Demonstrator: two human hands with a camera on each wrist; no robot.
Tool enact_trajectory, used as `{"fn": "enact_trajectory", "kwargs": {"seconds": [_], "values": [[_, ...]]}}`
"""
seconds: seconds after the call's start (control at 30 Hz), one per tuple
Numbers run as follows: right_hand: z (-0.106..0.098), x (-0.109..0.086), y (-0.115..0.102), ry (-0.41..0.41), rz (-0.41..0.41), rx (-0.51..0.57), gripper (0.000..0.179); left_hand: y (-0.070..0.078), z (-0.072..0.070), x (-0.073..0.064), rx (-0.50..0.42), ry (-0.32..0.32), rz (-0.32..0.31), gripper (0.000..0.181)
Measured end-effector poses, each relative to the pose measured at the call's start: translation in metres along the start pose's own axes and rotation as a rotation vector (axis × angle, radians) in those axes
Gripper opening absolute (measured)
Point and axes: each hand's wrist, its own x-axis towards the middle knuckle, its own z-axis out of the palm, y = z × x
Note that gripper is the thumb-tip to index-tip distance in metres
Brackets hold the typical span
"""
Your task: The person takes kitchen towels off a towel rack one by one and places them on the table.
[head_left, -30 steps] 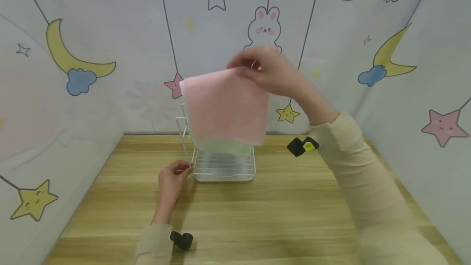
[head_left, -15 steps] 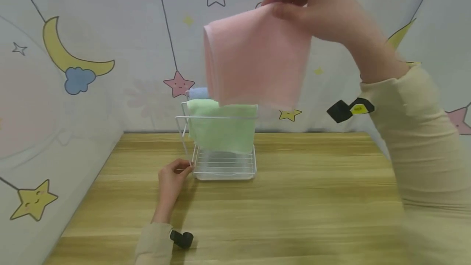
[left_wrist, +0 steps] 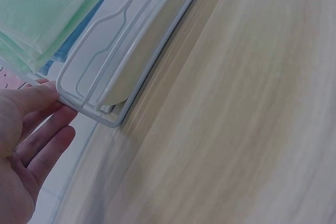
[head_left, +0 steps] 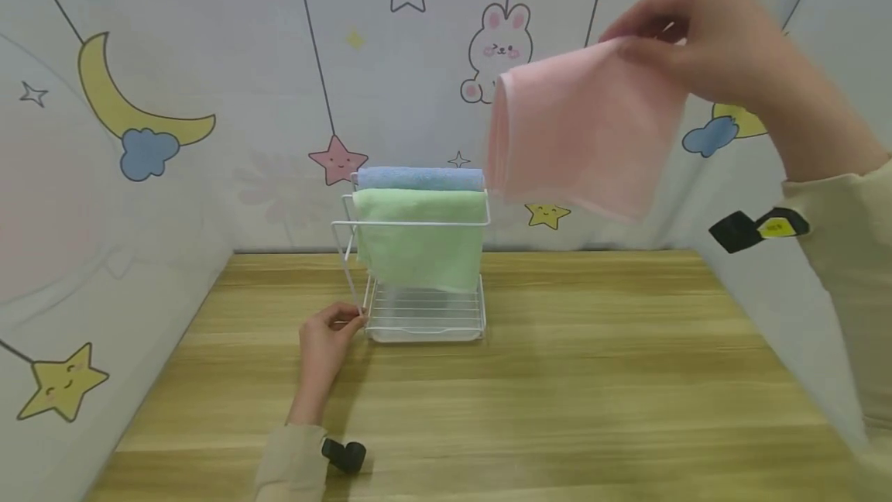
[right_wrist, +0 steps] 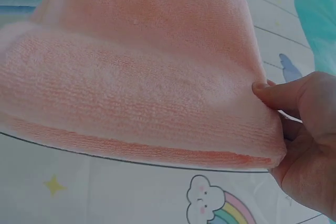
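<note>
Aloft, a pink towel (head_left: 585, 130) hangs from the right hand (head_left: 718, 45)

Nearest the head camera, the right hand's grip is closed on the pink towel, thumb on one side and fingers on the other, pinching the folded top edge by its right end. The towel hangs doubled in the air, its fold sloping down to the left, to the right of the white wire rack (head_left: 411, 223). Whether its left edge touches the rack's end cannot be told.

Lower down, the left hand (head_left: 329, 338) reaches over the wood-grain desk (head_left: 557, 393) from a beige sleeve (head_left: 291, 455). Its grip, thumb against fingertips, pinches the rack's wire near the front left corner. The rack stands on the desk with a slatted tray (head_left: 423, 336) at its base. Its front bar crosses before a green towel (head_left: 421, 254) draped over the next bar; behind that, the top of a blue towel (head_left: 418, 177) shows.

Farthest back, a pale wall (head_left: 411, 99) bears a printed rabbit (head_left: 500, 49) and stars (head_left: 337, 159).
</note>
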Motion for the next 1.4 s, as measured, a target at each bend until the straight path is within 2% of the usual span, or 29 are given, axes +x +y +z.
{"fn": "enact_trajectory", "kwargs": {"seconds": [0.2,0.33,0.47,0.6,0.73,0.83,1.23,1.4], "values": [[0.01,-0.016,0.028,-0.041,-0.015,0.027,0.017,0.003,-0.001,0.0,0.003,-0.002,-0.004,0.009],[0.022,-0.028,0.041,-0.107,-0.01,-0.046,0.018,0.005,-0.001,-0.002,0.018,-0.011,-0.014,0.009],[0.038,-0.041,0.053,-0.176,-0.017,-0.054,0.018,0.006,-0.002,-0.003,0.023,-0.014,-0.014,0.009],[0.056,-0.054,0.062,-0.243,-0.012,0.025,0.017,0.006,-0.001,-0.002,0.008,-0.01,0.001,0.01],[0.072,-0.066,0.067,-0.334,0.059,0.073,0.017,0.006,-0.001,-0.003,0.007,-0.009,-0.004,0.009],[0.083,-0.073,0.071,-0.378,0.084,0.087,0.017,0.004,0.0,-0.003,0.012,-0.006,-0.005,0.008],[0.114,-0.094,0.074,-0.519,0.018,0.253,0.018,0.004,0.0,-0.003,-0.013,-0.025,-0.01,0.007],[0.124,-0.1,0.074,-0.592,0.022,0.322,0.017,0.005,-0.001,-0.003,-0.006,-0.022,-0.015,0.009]]}}
